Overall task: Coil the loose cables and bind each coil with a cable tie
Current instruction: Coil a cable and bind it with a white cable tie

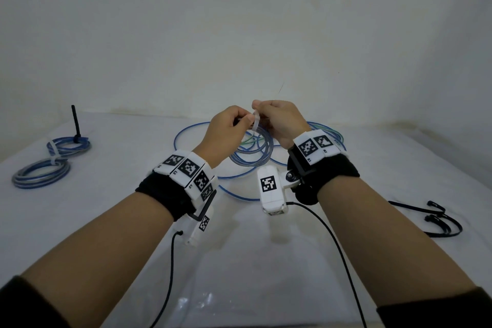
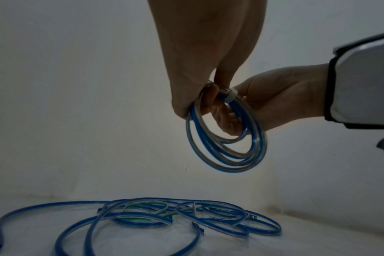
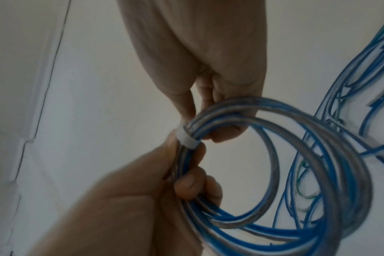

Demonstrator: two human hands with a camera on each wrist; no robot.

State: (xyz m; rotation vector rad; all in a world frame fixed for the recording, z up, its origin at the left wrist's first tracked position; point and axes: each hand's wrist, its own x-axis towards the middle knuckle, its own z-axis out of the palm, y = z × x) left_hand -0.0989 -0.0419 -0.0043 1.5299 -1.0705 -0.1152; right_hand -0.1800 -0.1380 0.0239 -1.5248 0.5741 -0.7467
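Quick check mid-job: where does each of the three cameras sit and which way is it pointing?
Head: on the head, looking forward and down at the table; both forearms, left hand, right hand.
Left wrist: under the left wrist, looking along the hand at the held coil, loose cables below.
Right wrist: under the right wrist, facing the coil and white tie.
Shared: all show both hands on the coil.

Both grips meet above the middle of the counter [image 1: 106,221], left grip [image 1: 226,128] beside right grip [image 1: 279,120], the coil [image 1: 255,152] hanging beneath them. Loose cables [image 1: 327,133] lie below and behind. Two bound coils [image 1: 53,160] lie far left; spare ties [image 1: 439,221] right, nearer the person.
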